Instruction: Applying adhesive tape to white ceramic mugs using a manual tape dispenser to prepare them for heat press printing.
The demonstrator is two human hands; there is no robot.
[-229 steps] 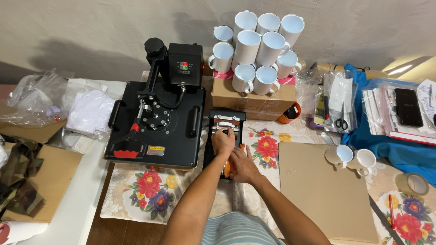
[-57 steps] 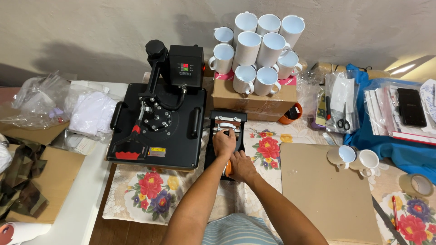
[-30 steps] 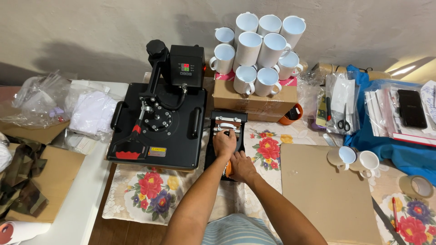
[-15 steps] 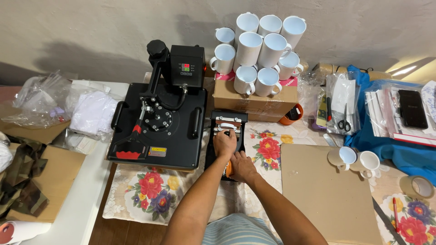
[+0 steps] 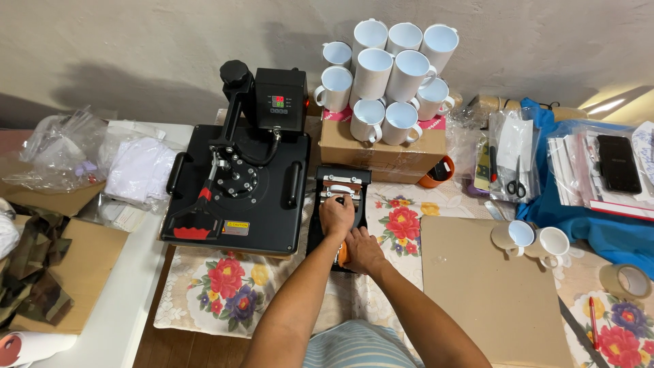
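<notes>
My left hand [image 5: 336, 215] rests on top of the small black mug press [image 5: 338, 211], fingers curled over the white mug [image 5: 340, 191] seated in its clamp — a closed grip on the mug's upper side. My right hand [image 5: 362, 251] sits nearer to me, wrapped around the press's orange handle [image 5: 343, 254], clenched on it; only a sliver of orange shows past my palm. The mug press stands on the flowered cloth [image 5: 225, 289] that covers the bench, just beside the right edge of the large black heat press [image 5: 238, 184], the two nearly touching.

Behind the mug press lies a cardboard box [image 5: 381, 146] with a stack of white mugs [image 5: 388, 75] piled on it, mouths toward me. An orange cup [image 5: 437, 172] sits at the box's right corner. To my right a brown board [image 5: 490, 293] lies flat, with two more white mugs [image 5: 535, 240] on their sides at its far corner. Scissors in a clear bag [image 5: 516, 178] lie beyond them, and a tape roll [image 5: 625, 280] sits near the right edge — well apart from both hands.
</notes>
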